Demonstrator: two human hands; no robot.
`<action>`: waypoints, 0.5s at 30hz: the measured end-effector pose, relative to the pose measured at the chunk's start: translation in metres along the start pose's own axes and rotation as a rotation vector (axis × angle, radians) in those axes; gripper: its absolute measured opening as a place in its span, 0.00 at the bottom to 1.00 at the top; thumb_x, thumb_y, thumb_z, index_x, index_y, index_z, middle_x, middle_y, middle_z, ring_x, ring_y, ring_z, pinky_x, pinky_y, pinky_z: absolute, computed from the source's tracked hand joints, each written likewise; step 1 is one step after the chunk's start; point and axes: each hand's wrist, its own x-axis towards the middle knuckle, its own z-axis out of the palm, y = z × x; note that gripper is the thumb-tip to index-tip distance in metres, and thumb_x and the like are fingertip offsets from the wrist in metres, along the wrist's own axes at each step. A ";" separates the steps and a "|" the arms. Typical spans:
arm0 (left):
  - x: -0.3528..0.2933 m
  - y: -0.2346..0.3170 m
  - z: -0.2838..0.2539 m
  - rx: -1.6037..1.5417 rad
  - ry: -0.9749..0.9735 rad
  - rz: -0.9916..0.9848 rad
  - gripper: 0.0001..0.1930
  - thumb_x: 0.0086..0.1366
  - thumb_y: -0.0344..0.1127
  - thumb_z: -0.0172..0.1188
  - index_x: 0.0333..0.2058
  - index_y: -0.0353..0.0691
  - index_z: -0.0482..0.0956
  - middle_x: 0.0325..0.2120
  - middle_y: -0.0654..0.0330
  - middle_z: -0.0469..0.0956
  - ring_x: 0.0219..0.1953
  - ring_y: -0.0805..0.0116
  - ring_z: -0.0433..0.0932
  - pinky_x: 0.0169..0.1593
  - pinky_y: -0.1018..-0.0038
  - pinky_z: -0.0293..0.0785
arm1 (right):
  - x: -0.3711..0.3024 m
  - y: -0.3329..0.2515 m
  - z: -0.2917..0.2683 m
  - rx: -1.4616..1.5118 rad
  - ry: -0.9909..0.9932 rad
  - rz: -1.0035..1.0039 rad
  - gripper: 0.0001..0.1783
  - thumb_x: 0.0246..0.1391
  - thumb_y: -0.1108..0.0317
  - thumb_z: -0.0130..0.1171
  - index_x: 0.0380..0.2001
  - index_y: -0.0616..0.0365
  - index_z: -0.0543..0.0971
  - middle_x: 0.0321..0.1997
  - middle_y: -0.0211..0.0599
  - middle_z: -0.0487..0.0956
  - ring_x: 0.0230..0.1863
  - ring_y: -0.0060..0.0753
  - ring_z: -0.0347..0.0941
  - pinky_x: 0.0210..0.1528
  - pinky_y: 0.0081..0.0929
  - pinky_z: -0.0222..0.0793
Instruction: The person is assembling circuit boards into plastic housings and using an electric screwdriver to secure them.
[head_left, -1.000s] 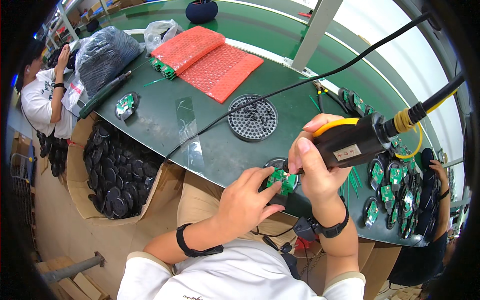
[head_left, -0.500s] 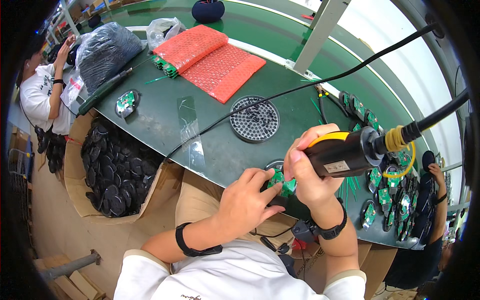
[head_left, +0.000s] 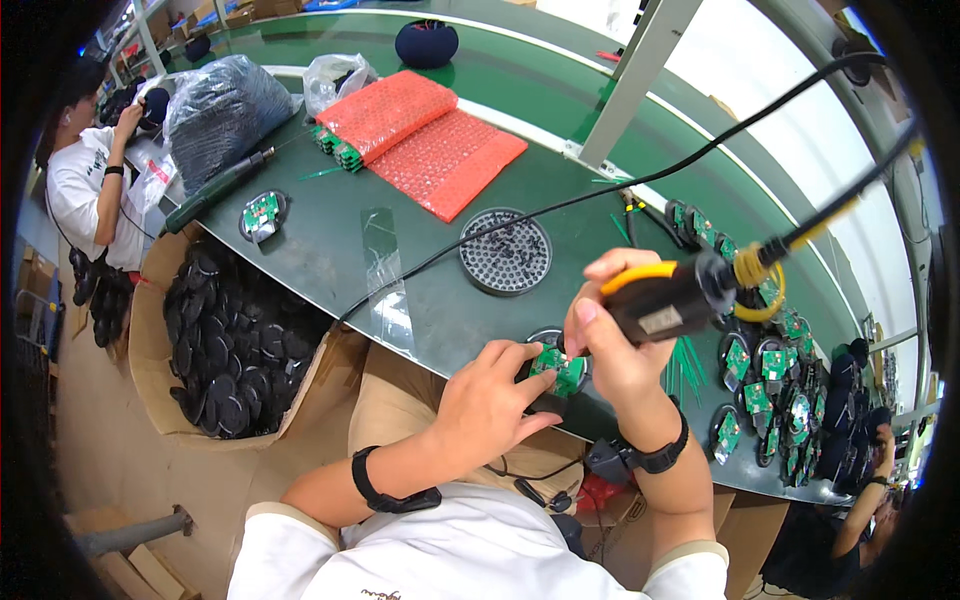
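Observation:
My right hand (head_left: 622, 355) is wrapped around a black and yellow electric screwdriver (head_left: 660, 305), tilted with its cable end up to the right. Its tip is hidden behind my fingers, close over a green circuit board (head_left: 562, 374). That board sits in a round black housing (head_left: 545, 336) at the table's near edge. My left hand (head_left: 488, 398) grips the board and housing from the left, fingertips on the board and thumb low at the near side. Beyond them, a round dish (head_left: 488, 274) holds small dark screws.
Several black housings with green boards (head_left: 775, 365) cover the right side; green sticks (head_left: 684, 370) and pliers (head_left: 632, 215) lie nearby. Red bubble wrap (head_left: 450, 165) is at the back. A cardboard box (head_left: 160, 395) of black parts stands left. A black cable (head_left: 590, 190) crosses above the table.
The view has shifted slightly. My right hand and the screwdriver have moved a little left, and the cable end has swung. My left hand stays on the board. The co-worker at right has moved an arm.

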 end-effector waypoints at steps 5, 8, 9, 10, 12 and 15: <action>0.004 -0.006 -0.004 -0.054 -0.033 0.020 0.28 0.47 0.46 0.80 0.47 0.44 0.84 0.56 0.54 0.76 0.55 0.49 0.75 0.56 0.57 0.77 | 0.046 -0.034 -0.040 -0.084 0.232 -0.177 0.20 0.60 0.75 0.58 0.54 0.68 0.70 0.26 0.32 0.72 0.21 0.25 0.69 0.25 0.24 0.67; 0.007 -0.011 -0.005 -0.123 -0.075 -0.010 0.31 0.45 0.44 0.81 0.50 0.45 0.83 0.57 0.54 0.76 0.58 0.48 0.74 0.59 0.57 0.75 | 0.067 -0.042 -0.070 -0.174 0.253 -0.262 0.24 0.66 0.71 0.60 0.61 0.71 0.68 0.37 0.35 0.75 0.36 0.27 0.73 0.42 0.28 0.71; 0.008 -0.013 -0.005 -0.140 -0.072 -0.008 0.32 0.45 0.43 0.81 0.50 0.45 0.82 0.57 0.54 0.76 0.59 0.48 0.74 0.60 0.57 0.74 | 0.065 -0.042 -0.078 -0.179 0.257 -0.267 0.24 0.66 0.71 0.60 0.61 0.71 0.68 0.37 0.35 0.75 0.36 0.27 0.73 0.42 0.28 0.71; 0.008 -0.014 -0.005 -0.156 -0.071 -0.007 0.32 0.44 0.42 0.81 0.51 0.46 0.82 0.57 0.54 0.76 0.60 0.48 0.73 0.61 0.58 0.74 | 0.063 -0.041 -0.086 -0.243 0.265 -0.243 0.25 0.67 0.70 0.60 0.62 0.71 0.68 0.38 0.36 0.76 0.37 0.28 0.74 0.44 0.28 0.71; 0.008 -0.017 -0.005 -0.147 -0.090 0.009 0.31 0.45 0.40 0.81 0.51 0.45 0.82 0.57 0.54 0.77 0.60 0.48 0.73 0.61 0.58 0.73 | 0.053 -0.039 -0.099 -0.296 0.265 -0.146 0.25 0.66 0.66 0.63 0.60 0.70 0.72 0.43 0.38 0.80 0.43 0.30 0.78 0.48 0.28 0.74; 0.010 -0.019 -0.005 -0.168 -0.069 -0.001 0.27 0.50 0.37 0.79 0.50 0.44 0.84 0.55 0.53 0.78 0.58 0.49 0.76 0.59 0.59 0.76 | 0.011 -0.048 -0.107 -1.100 0.236 0.290 0.26 0.60 0.64 0.70 0.57 0.66 0.77 0.48 0.40 0.82 0.47 0.32 0.79 0.49 0.30 0.76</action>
